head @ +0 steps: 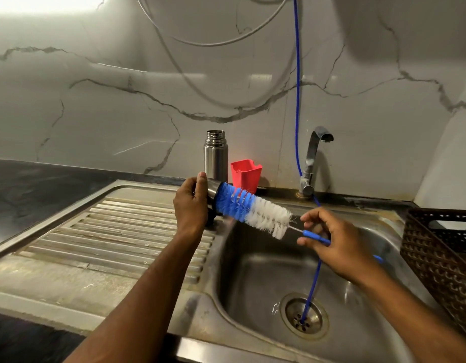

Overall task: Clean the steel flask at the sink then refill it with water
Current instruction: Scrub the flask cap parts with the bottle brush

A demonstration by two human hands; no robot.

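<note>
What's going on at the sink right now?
A person is cleaning at a steel sink. The left hand grips the flask's cap, and the right hand pinches the handle of a blue and white bottle brush whose tip is in it. The open steel flask stands behind, by a red cup.

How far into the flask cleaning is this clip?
Early-middle. Done: the steel flask body stands uncapped behind the sink. In hand: left hand holds the steel cap, right hand pushes the blue-and-white bottle brush into it. Left: scrubbing the body, rinsing, refilling; the tap looks dry.
</note>
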